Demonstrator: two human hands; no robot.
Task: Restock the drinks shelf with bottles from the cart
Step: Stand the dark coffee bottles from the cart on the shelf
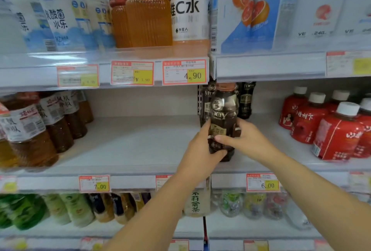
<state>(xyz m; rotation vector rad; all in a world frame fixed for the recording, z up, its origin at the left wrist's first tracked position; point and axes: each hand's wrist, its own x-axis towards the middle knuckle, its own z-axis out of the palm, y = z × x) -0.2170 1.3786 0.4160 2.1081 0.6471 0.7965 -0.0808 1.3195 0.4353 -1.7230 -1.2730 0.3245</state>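
Both hands hold a dark coffee bottle (223,122) upright on the middle shelf (140,140): left hand (197,150) grips its lower body, right hand (244,137) its side. Red bottles (329,128) stand right, tea bottles (40,128) left.

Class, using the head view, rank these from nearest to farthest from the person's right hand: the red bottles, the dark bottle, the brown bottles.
1. Dark bottle: in the grip of the right hand, at the middle of the shelf.
2. Red bottles: to the hand's right, same shelf.
3. Brown bottles: far left end of that shelf.
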